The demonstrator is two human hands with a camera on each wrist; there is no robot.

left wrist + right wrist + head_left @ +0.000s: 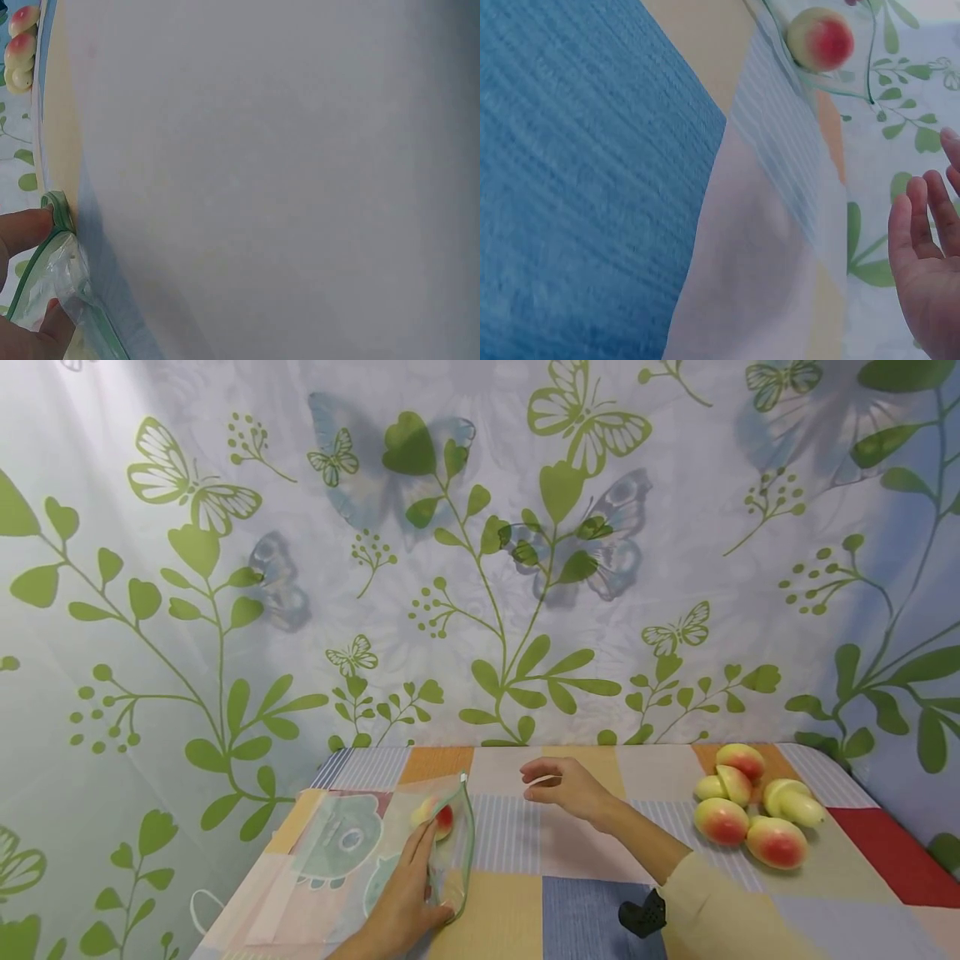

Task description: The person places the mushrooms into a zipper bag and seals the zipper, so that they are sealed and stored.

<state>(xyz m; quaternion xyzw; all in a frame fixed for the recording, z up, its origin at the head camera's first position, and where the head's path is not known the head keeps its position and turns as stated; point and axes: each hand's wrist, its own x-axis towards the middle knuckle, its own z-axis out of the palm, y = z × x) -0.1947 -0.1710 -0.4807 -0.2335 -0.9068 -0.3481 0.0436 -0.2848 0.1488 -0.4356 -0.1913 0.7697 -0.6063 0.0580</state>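
Note:
A clear zip bag with a green zip edge and pale green printed figures lies on the left of the table. Inside, near its mouth, is a red-and-yellow peach. My left hand grips the bag by its mouth; in the left wrist view a fingertip presses on the green zip and the film bunches between the digits. To the right of the bag my right hand hovers above the table, fingers loosely extended, holding nothing. The right wrist view shows its fingers apart from the bag and peach.
On the right of the table sits a cluster of several fruits: red-and-yellow peaches and pale yellow-green curved ones. A patchwork cloth covers the table. Behind it hangs a leaf-and-butterfly curtain. A white loop shows beside the left table edge.

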